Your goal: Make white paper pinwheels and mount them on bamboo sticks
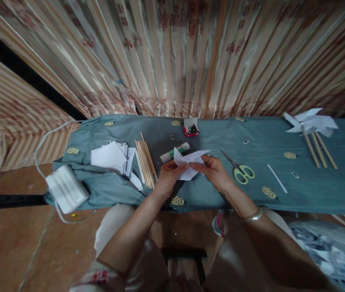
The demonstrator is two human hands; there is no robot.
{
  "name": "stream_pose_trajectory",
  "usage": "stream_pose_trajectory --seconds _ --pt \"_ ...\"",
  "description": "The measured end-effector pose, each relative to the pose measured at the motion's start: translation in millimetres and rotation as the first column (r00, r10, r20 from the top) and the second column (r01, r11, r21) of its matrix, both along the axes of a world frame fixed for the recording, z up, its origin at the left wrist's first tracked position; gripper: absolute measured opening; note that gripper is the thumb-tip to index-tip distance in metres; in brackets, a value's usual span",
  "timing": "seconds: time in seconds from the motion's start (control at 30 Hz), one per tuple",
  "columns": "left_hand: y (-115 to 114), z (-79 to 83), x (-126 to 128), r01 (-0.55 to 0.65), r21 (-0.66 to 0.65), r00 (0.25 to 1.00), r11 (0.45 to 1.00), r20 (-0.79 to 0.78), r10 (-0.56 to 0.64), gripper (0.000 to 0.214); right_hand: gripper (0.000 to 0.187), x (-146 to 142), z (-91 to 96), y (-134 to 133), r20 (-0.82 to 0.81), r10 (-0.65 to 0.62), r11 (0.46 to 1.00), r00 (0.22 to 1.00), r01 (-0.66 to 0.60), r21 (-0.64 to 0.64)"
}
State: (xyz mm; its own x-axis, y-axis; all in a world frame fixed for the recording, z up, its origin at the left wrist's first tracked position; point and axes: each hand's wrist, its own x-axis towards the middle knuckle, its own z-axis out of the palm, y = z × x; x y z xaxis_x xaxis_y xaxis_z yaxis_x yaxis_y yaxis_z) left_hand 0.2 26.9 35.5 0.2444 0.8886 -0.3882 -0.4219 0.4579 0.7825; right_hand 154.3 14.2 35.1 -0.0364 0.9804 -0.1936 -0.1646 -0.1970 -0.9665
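Between my two hands is a white paper pinwheel (190, 159), its blades folded in toward the middle. My left hand (168, 176) grips its left side, thumb pressed near the centre. My right hand (215, 170) pinches the right side, its thumb also close to the centre. Just behind the left hand lies a glue stick (175, 152) with a green label. A small red box (191, 128) of dark pins or tacks sits farther back. Scissors (242, 172) with green handles rest to the right of my right hand. Wooden sticks (146, 160) lie left of my left hand.
White paper pieces (108, 157) are piled on the left, near a white power strip (67, 189) with a cable. Pinwheels on sticks (315, 125) lie at the far right. A thin white strip (277, 178) rests on the green-blue cloth (215, 134). A curtain (172, 61) hangs behind.
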Motion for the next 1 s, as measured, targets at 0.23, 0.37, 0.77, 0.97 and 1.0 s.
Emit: stream_pose_trajectory --seconds 0.23,0.37,0.77,0.97,1.0 --pt "-2 -0.1 0 0.000 0.004 1.000 1.000 0.016 0.000 0.037 0.032 -1 -1.6 1 -0.012 -0.020 1.000 1.000 0.020 -0.013" --pt "-4 -1.4 2 -0.020 0.016 1.000 1.000 0.008 0.020 0.037 0.028 -3 -3.3 1 -0.046 -0.017 1.000 0.999 0.016 -0.026" --pt "54 4.4 -71 -0.223 0.517 0.759 0.827 -0.440 0.480 0.032 0.026 11 2.2 7 -0.127 -0.091 0.996 0.988 0.092 0.000" --pt "76 -14.2 -103 0.218 0.594 0.211 0.774 -0.803 0.557 0.012 0.025 15 3.9 9 -0.125 -0.102 0.994 0.987 0.104 0.015" --pt "75 -16.7 -103 0.285 0.575 0.171 0.767 -0.818 0.550 0.012 0.025 15 4.7 9 -0.131 -0.101 0.994 0.986 0.104 0.014"
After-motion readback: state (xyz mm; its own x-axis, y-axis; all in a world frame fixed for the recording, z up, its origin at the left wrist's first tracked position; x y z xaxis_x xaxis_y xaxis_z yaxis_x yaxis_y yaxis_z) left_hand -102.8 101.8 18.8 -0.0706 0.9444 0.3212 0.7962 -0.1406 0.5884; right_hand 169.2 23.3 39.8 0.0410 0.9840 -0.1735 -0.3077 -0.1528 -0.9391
